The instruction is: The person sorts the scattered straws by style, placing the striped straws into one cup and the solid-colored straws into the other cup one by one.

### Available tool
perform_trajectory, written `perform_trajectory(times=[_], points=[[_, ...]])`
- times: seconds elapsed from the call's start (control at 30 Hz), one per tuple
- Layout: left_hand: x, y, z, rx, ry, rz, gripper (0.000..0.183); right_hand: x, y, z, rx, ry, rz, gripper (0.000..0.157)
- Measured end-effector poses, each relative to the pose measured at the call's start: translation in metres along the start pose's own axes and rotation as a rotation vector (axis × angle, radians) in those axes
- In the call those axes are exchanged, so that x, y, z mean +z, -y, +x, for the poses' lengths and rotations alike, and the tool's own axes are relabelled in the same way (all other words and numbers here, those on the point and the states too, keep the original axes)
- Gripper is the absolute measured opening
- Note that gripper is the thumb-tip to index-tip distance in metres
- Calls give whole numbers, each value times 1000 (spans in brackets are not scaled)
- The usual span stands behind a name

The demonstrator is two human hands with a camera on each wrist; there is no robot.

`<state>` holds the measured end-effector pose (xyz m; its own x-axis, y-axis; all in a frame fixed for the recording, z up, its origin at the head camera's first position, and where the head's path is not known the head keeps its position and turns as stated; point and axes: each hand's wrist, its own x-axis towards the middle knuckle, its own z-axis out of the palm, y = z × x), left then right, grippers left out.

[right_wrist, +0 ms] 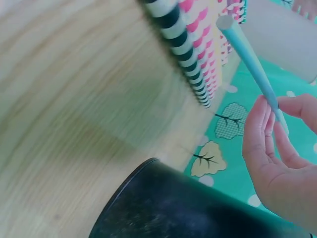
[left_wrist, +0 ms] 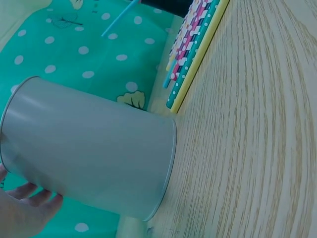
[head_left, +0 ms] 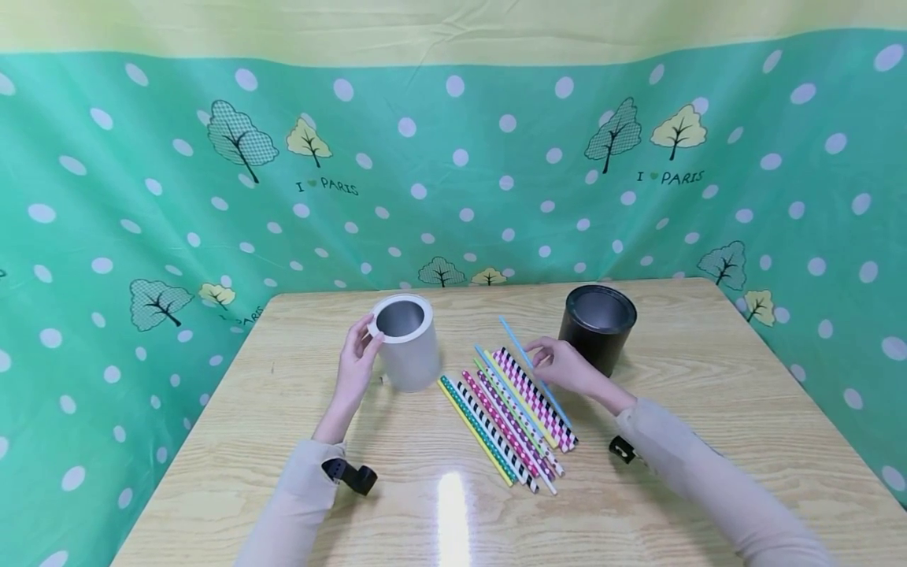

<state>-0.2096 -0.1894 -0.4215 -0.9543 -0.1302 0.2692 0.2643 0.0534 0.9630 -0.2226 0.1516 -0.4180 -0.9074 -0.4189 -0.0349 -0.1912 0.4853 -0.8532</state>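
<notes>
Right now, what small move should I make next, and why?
Probably carry the blue straw over the white can: your right hand pinches the straw in the air, and your left hand holds the can at its open rim.

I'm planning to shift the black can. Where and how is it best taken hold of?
Probably by the upper wall of the black can, just below the rim, fingers curled round from its right. It stands upright, its round wall shows no handle, and the right grip, pinching a blue straw, is close on its left.
</notes>
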Motion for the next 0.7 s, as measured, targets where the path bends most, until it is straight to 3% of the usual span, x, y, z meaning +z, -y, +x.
perform_trajectory(times=[0.4, 0.7], points=[[0, 1, 0, -1, -10, 1, 43, 9, 24, 12, 34, -14, 73, 40], [1, 3, 1, 4, -12, -18, 42, 13, 42, 22, -16, -46, 163, 37]])
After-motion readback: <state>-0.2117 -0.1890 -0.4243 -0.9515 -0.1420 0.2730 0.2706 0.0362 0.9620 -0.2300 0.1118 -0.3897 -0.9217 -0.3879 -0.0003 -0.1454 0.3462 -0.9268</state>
